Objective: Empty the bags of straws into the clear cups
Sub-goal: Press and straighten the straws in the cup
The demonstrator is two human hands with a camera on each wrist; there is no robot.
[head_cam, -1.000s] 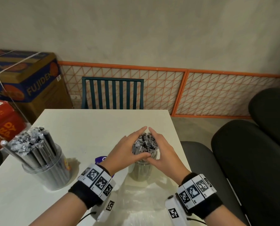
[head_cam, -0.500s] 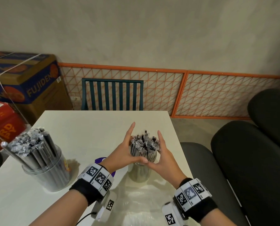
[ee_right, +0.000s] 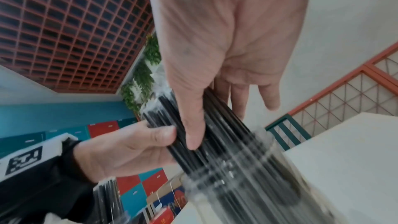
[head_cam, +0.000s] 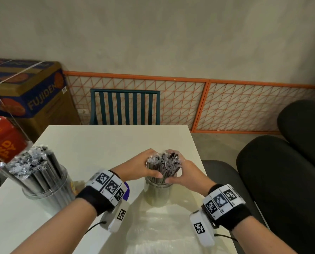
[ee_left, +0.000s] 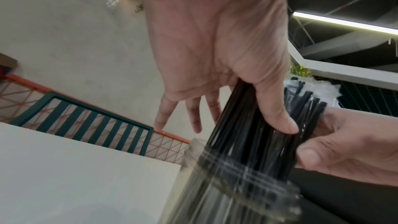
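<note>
head: left hand [head_cam: 140,166] and right hand [head_cam: 185,176] cupped round the straws [head_cam: 163,166], standing in the clear cup [head_cam: 159,194] on the table [head_cam: 107,143].
left wrist: thumb [ee_left: 274,108] pressing the bundle; light, slippery wrappers, so clamp just above the rim.
right wrist: long axis near upright, fanning outward at the top.

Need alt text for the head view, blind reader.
Both hands, left hand and right hand, wrap a bundle of wrapped black straws standing in a clear cup on a white table. A second straw-filled cup stands at left.
</note>
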